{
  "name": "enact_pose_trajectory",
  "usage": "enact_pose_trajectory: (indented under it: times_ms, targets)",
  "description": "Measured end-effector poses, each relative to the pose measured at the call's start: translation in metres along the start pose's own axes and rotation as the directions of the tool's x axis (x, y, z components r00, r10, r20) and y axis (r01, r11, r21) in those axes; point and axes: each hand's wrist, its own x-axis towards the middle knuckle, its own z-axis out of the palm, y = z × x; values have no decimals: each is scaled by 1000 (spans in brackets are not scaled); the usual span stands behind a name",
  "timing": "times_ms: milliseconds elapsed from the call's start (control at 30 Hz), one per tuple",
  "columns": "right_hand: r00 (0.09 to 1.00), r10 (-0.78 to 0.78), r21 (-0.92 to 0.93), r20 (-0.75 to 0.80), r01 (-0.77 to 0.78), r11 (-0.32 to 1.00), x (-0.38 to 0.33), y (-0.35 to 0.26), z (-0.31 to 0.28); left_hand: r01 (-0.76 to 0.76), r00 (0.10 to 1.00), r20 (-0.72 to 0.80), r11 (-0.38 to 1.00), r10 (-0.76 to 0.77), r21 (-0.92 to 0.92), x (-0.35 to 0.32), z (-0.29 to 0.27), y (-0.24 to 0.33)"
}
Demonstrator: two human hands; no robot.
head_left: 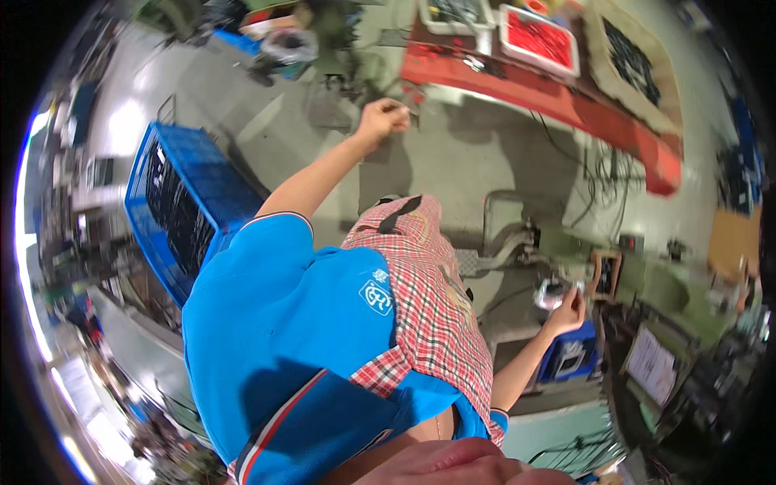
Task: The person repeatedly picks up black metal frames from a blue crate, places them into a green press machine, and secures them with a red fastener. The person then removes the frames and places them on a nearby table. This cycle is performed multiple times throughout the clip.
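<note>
Workshop floor, smooth and grey [477, 186], is recorded beneath a seated worker clothed in a blue short-sleeved shirt [307, 299] and a red-and-white checked apron [432, 323]. Beyond the knees, a red-edged worktable with a dark top [541, 107] is noted, on which are set a white rectangular tray [540, 64] filled with small bright-red pieces [537, 38], a second white tray [453, 29] with dark and greyish pieces, and a large beige tray [659, 119] with long black pieces [633, 61]. At the worker's left, a blue plastic lattice crate [214, 166], tilted in view, is seen loaded with glossy black contents [174, 202]. Left hand [382, 121]: extended toward the near corner of the table, fingers curled; whether anything is gripped cannot be told, owing to blur. Right hand [566, 314]: raised beside a shiny silvery object [550, 296], fingertips drawn together; whether a small piece is pinched there cannot be told. That silvery object is located just left of the right hand, above a blue boxy unit [575, 360]. Progress is judged as under way, both arms being spread apart and the trays well stocked. Which pieces are finished and which remain to be handled is not shown; no completed item can be identified with certainty.
</note>
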Motion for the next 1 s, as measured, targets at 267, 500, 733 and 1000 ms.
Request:
enact_pose_trajectory:
  times_ms: [267, 500, 733, 1000]
  targets:
    - [984, 49, -154, -171, -76, 985, -17, -2, 31, -466, 541, -741, 875, 397, 128, 34, -300, 113]
    - [995, 14, -612, -104, -75, 787, -54, 0, 25, -547, 680, -634, 831, 368, -104, 97, -393, 148]
    - [994, 70, -651, -89, -112, 751, -158, -42, 26, 170, 561, 330, -496, 759, 852, 132, -477, 121]
    - [967, 226, -551, -120, -254, 795, -261, 30, -71, 47, 519, -209, 217, 829, 975, 107, -410, 106]
